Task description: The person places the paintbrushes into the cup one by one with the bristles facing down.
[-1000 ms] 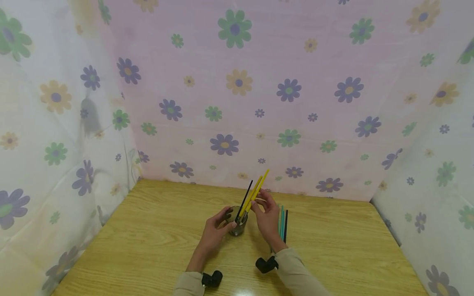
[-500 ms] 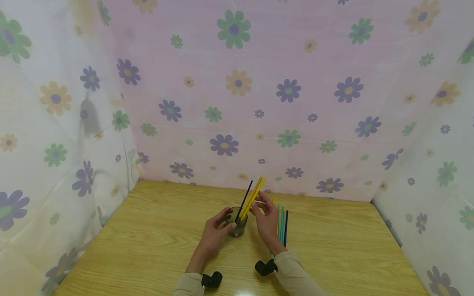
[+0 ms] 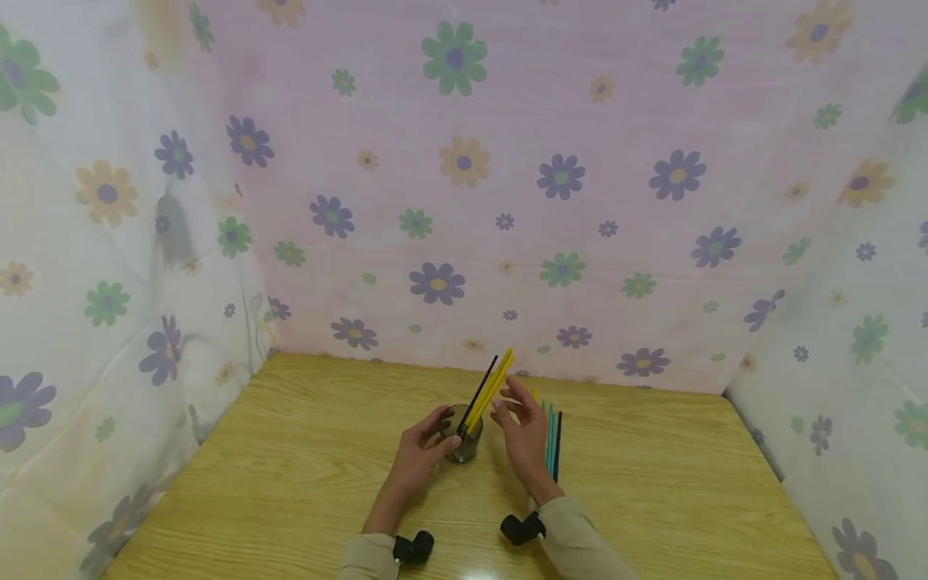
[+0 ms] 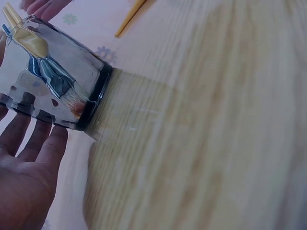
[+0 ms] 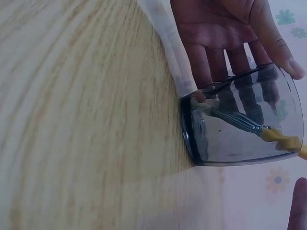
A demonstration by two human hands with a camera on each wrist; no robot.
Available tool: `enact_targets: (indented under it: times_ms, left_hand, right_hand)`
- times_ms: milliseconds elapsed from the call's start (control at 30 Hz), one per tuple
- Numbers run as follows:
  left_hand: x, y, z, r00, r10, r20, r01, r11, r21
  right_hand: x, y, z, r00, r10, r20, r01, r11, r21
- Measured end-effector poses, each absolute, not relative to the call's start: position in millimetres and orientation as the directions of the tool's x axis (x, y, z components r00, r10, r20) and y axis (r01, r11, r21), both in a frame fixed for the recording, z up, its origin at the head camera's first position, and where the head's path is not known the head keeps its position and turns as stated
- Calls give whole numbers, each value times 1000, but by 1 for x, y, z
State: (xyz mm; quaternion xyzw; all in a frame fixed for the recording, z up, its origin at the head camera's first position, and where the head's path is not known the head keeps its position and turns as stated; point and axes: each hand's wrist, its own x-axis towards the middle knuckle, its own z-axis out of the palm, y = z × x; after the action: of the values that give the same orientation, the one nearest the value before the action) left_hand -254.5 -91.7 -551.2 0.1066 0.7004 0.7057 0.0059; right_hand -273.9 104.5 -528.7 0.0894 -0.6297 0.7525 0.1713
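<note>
My left hand grips the side of a clear, dark-tinted glass, fingers and thumb around it. In the glass lean yellow-handled brushes and one thin dark-handled brush, all tilted to the right. Their metal collars and bristles rest near the base, seen through the wall in the left wrist view. Just right of the yellow handles is my right hand, its fingers parted and slightly bent, with nothing held between them. The right wrist view shows the glass and the left fingers behind it.
Beside the right wrist, several slim handles lie on the wooden table: teal, black and a yellow tip. Flower-patterned cloth hangs behind and on both sides.
The yellow brush that stood highest has gone lower into the glass, beside the other. My right fingers have let go of it and moved slightly off. The left hand keeps its hold.
</note>
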Motion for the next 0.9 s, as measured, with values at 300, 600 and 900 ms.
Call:
enact_targets:
  times_ms: [300, 600, 900]
  left_hand:
    - [-254, -93, -553, -972, 180, 150, 149, -21, 989]
    - [-252, -93, -551, -973, 174, 151, 146, -39, 988]
    - [-251, -93, -550, -972, 173, 157, 154, -33, 988]
  right_hand:
    - [-259, 120, -532, -961, 156, 227, -253, -174, -952]
    - [-250, 160, -527, -979, 203, 35, -70, -169, -983]
    - [-244, 209, -535, -970, 208, -129, 115, -79, -990]
